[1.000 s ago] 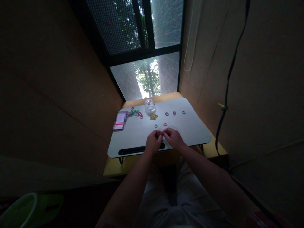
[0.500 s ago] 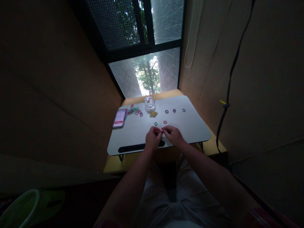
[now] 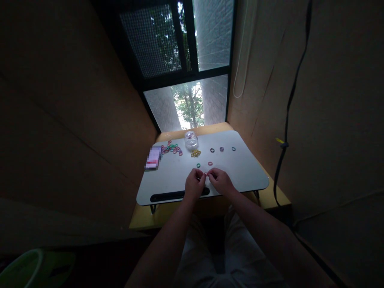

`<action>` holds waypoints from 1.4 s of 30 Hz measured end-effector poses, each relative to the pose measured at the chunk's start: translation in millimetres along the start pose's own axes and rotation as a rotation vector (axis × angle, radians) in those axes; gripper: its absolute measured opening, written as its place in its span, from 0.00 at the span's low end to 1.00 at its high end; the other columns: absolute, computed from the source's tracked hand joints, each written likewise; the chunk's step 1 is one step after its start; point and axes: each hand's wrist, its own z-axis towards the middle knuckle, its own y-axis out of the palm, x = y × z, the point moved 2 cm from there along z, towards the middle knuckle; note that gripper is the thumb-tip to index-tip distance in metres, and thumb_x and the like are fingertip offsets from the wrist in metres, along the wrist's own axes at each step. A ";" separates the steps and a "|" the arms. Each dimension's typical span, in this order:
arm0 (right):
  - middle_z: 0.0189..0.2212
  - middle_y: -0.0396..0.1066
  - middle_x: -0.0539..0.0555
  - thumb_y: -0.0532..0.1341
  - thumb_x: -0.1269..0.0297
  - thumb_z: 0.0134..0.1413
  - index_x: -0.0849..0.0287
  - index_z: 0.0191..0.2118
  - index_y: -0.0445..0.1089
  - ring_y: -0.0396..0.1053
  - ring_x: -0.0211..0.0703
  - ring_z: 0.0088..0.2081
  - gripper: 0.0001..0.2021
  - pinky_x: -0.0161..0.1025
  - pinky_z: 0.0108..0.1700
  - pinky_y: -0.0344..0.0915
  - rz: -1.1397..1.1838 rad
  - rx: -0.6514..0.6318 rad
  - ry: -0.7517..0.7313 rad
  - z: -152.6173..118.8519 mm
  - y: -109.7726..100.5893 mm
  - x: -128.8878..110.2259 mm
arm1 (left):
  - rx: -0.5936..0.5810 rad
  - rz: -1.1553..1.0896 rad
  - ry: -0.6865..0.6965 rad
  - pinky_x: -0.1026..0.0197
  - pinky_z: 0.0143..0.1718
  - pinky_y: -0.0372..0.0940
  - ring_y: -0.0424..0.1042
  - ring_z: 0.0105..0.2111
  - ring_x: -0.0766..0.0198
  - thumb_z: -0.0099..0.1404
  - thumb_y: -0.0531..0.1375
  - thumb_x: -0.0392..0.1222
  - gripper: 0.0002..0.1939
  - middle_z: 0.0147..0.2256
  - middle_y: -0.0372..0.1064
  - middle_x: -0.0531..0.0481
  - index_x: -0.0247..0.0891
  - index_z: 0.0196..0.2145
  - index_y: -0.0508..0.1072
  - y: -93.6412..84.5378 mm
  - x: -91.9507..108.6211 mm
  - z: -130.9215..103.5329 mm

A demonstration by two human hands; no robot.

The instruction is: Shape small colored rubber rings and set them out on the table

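My left hand [image 3: 193, 185] and my right hand [image 3: 221, 181] meet above the front part of a white folding table [image 3: 246, 172]. Both are closed in a pinch on one small pink hair tie [image 3: 206, 174], partly covered by the fingertips. Just beyond them lie a green hair tie [image 3: 198, 165] and a red-pink hair tie [image 3: 210, 163], apart from each other. Farther back, a dark hair tie [image 3: 212, 150], a purple one [image 3: 221, 149] and a blue one [image 3: 233, 149] form a row. A yellow cluster [image 3: 195, 153] sits left of that row.
Behind the yellow cluster stands a clear plastic jar [image 3: 191, 142]. A mixed-colour pile of hair ties [image 3: 171, 148] lies at the back left, beside a phone [image 3: 153, 157] with a blurred screen. A black slot [image 3: 166, 196] runs along the table's front edge. Beyond is a window [image 3: 189, 104].
The view has tilted up a little, so the table sits lower in the picture. My fingertips have drawn slightly apart, and more of the pink hair tie shows between them.
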 end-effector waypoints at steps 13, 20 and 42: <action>0.25 0.71 0.50 0.57 0.64 0.53 0.59 0.30 0.71 0.66 0.37 0.27 0.07 0.34 0.31 0.60 0.028 -0.010 -0.002 0.2 1.3 3.1 | -0.155 0.063 0.016 0.66 0.29 0.62 0.68 0.26 0.70 0.60 0.59 0.44 0.09 0.29 0.72 0.52 0.39 0.37 0.73 0.0 4.1 -1.2; 0.24 0.69 0.49 0.57 0.62 0.54 0.59 0.36 0.70 0.64 0.37 0.25 0.08 0.33 0.29 0.59 0.056 0.022 0.014 -0.2 0.4 5.6 | -0.137 0.017 0.005 0.66 0.29 0.60 0.67 0.26 0.69 0.63 0.56 0.49 0.12 0.28 0.72 0.53 0.39 0.35 0.74 -1.6 5.8 -1.7; 0.23 0.68 0.49 0.55 0.61 0.56 0.58 0.29 0.67 0.63 0.36 0.25 0.09 0.33 0.29 0.56 -0.007 0.004 0.021 0.7 -0.2 5.3 | -0.101 -0.068 -0.032 0.65 0.30 0.64 0.70 0.27 0.68 0.60 0.59 0.50 0.14 0.30 0.74 0.50 0.38 0.38 0.75 -2.0 2.8 -1.0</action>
